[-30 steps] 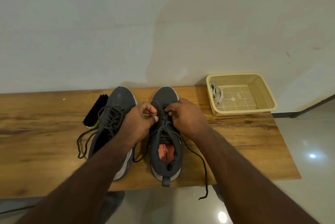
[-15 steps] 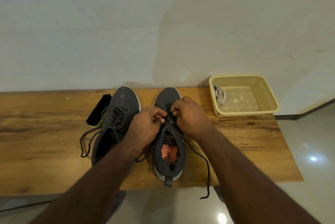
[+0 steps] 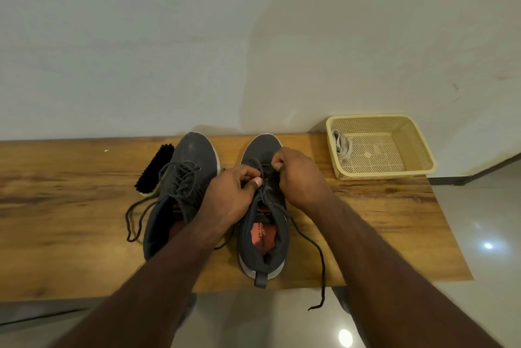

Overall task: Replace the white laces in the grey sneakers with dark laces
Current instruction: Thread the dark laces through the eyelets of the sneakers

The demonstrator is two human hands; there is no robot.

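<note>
Fingers (image 3: 255, 182) of both hands pinch the dark lace (image 3: 307, 237) on the right sneaker (image 3: 262, 246), nearly laced; white laces (image 3: 341, 144) lie discarded.

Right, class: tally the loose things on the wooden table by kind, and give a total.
Sneakers: 2, left one, right one
Brushes: 1, the black brush
Baskets: 1, the yellow basket
Bundles of white laces: 1, white laces in the basket
Total: 5

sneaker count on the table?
2. Left sneaker stands beside the brush, dark lace already in. Right sneaker stands at the middle, both hands working its dark lace. Nothing suggests a hidden third.
</note>
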